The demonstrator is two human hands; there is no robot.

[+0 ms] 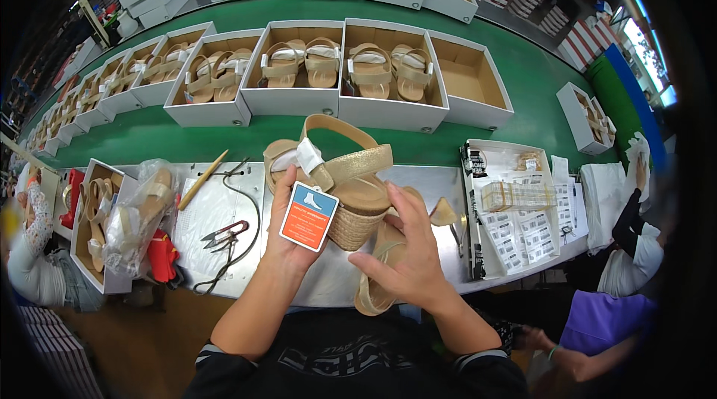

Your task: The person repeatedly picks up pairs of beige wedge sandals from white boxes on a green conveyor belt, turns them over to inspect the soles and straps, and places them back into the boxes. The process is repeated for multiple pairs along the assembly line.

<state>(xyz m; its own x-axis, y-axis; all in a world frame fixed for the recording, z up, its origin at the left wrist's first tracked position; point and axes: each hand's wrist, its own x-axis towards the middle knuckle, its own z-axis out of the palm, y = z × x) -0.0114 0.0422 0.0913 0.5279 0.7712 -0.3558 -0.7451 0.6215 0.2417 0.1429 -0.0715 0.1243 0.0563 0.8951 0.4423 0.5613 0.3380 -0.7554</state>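
My left hand [281,229] is closed on a gold wedge sandal [357,220] with a woven heel, tilted above the metal table. A blue and orange card tag [308,217] hangs from it in front of my left fingers. White paper padding [308,154] is tucked by its strap. My right hand [409,253] is curved round a second gold sandal [371,288], its fingertips at the first sandal's heel end. My palm hides part of the second one, whose strap end hangs past the table edge.
Open white boxes [392,110] of sandals line the green conveyor [299,137]; one box [469,74] holds no shoes. At left lie thread snips [225,234], a wooden stick [202,181] and a sandal box [119,279]. A sticker tray [475,253] is at right. Co-workers sit on both sides.
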